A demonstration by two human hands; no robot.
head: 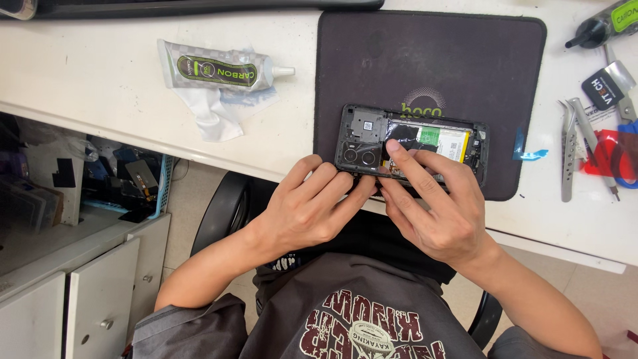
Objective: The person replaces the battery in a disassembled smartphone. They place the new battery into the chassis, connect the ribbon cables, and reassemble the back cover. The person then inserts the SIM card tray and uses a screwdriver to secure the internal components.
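A grey printed shirt (359, 319) is seen nearest the camera, below the 2 bare hands. The left hand (307, 209) is laid at the near edge of an opened black smartphone with its back cover removed (412, 143), its grip closed on the phone's near left edge by curled fingers (332, 179). The right hand (438, 209) is set over the phone's near right part; its index fingertip (393, 146) is pressed on the black area beside the pale battery (442, 141), and the remaining fingers are clamped against the phone's near edge. The phone is carried flat on a dark rectangular fabric mat (438, 60) on the white counter (100, 100). Left of the phone, well apart, a silver adhesive tube (216, 70) is laid on a crumpled white wipe (212, 113). Right of the phone, off the mat, metal tweezers (567, 149) are laid.
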